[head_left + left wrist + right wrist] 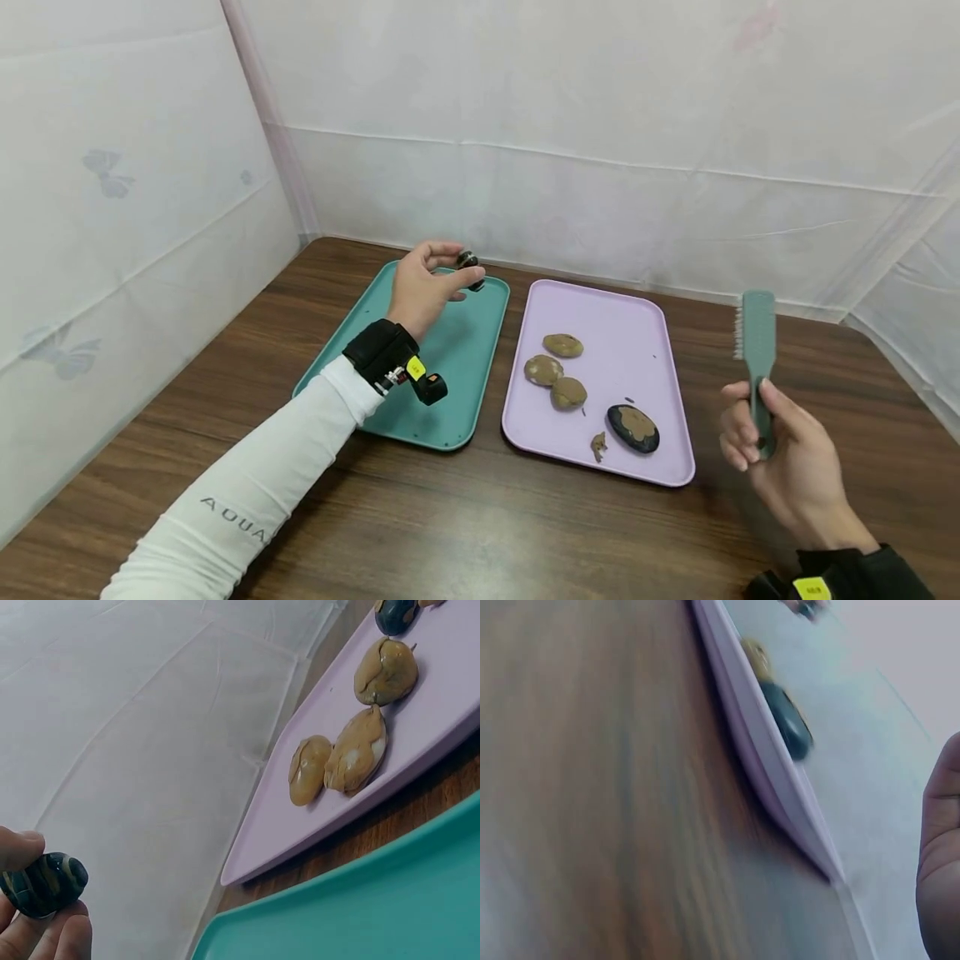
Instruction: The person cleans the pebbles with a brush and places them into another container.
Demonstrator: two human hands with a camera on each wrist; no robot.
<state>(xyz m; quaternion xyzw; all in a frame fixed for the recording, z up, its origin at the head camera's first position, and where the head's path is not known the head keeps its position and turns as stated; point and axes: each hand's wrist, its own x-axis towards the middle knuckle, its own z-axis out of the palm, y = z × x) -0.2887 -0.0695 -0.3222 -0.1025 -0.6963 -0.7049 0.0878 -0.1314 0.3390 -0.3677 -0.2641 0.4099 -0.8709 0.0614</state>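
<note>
Above the far part of the teal tray point(450, 367), my left hand point(426, 287) pinches a small dark stone point(469, 265) between thumb and fingers. Up close in the left wrist view, that dark stone point(46, 885) carries streaks of brown mud. My right hand point(787, 450) grips a grey-green brush point(760, 337) by its handle, head up and bristles facing left, to the right of the lilac tray point(615, 325). The right wrist view catches only part of the right hand point(941, 855); the brush is outside it.
On the lilac tray lie several mud-coated stones point(568, 393), a larger black stone point(634, 428) with a mud patch on top, and a loose mud crumb point(598, 446). Both trays stand side by side on a brown wooden table point(465, 533). White sheeting point(562, 150) rises behind and at the sides.
</note>
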